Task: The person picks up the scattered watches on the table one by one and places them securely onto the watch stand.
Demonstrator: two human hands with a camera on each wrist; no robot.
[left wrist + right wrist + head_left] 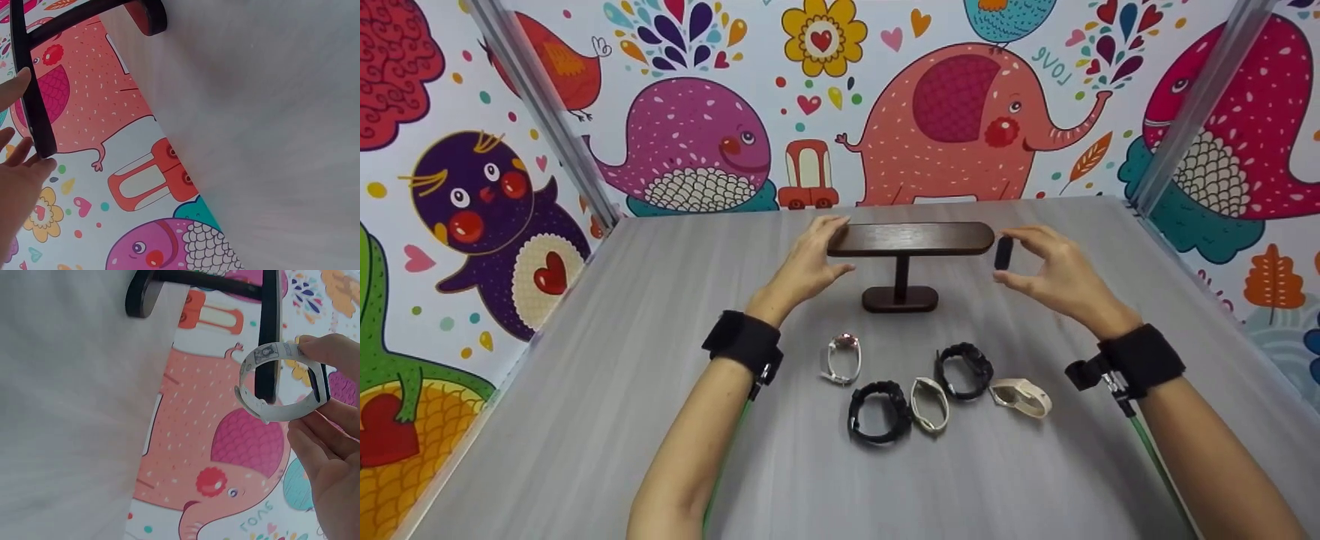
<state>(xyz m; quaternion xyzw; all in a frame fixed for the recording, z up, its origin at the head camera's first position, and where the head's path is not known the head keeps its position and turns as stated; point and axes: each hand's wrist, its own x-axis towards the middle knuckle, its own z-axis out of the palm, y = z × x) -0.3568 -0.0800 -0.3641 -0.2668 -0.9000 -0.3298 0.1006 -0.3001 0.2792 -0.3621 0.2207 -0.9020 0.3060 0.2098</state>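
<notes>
A dark brown T-shaped wooden display stand stands upright on the table. My left hand holds the left end of its crossbar, with the thumb on one side and the fingers around the tip. At the bar's other end, my right hand pinches a smart band between thumb and fingers. The band has a white printed strap closed into a loop and a dark screen. In the head view it sits just right of the bar's end, mostly edge-on.
Several closed-loop watches lie in front of the stand: a white one, a black one, a pale one, another black one and a cream one. Cartoon-printed walls border the grey table.
</notes>
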